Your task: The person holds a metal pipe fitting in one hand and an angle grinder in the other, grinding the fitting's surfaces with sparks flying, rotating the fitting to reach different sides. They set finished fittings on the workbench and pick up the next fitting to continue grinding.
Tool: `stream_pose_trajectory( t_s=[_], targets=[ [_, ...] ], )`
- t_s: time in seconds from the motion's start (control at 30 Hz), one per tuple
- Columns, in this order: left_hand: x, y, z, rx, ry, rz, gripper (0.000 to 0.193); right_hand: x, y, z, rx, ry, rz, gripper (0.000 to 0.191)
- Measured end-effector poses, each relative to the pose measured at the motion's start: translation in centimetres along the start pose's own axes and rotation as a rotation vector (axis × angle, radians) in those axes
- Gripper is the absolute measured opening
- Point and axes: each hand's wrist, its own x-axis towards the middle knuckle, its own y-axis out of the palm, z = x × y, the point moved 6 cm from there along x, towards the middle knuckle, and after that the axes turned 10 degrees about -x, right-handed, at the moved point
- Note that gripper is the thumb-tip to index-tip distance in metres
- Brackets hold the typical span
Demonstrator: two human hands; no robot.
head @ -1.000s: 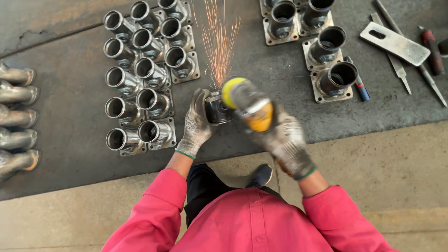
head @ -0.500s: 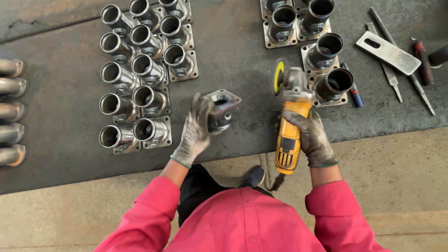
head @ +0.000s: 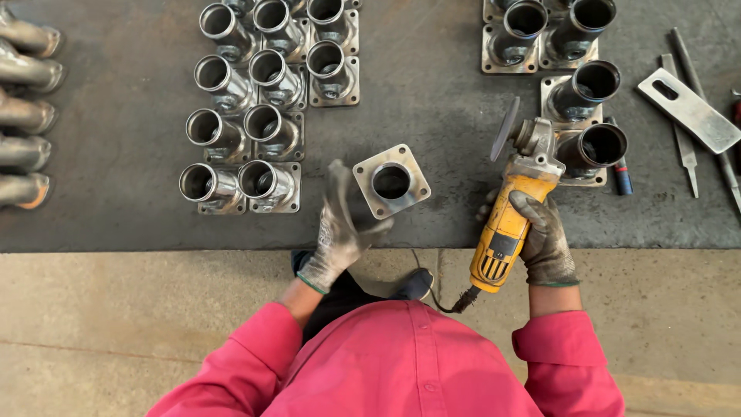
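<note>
The gloved right hand (head: 544, 239) grips a yellow angle grinder (head: 513, 208), disc tilted up off the dark table (head: 432, 93). The gloved left hand (head: 336, 228), blurred, touches a square-flanged steel pipe fitting (head: 391, 181) just right of rows of similar fittings (head: 262, 100).
</note>
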Motion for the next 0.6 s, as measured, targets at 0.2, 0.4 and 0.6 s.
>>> stream_pose_trajectory(
  t_s=[0.2,0.4,0.6],
  targets=[
    [0.1,3.2,-0.1,0.370,-0.048,-0.079,0.112,-0.2,0.3,-0.1,0.013,0.021,-0.032,0.045],
    [3.4,3.1,2.2,0.195,-0.192,0.084,0.092,-1.7,1.1,0.8,-0.086,0.017,-0.114,0.047],
    [4.9,3.0,1.6,0.342,0.158,0.437,0.076,-5.0,2.0,2.2,-0.432,-0.020,-0.133,0.060]
  ],
)
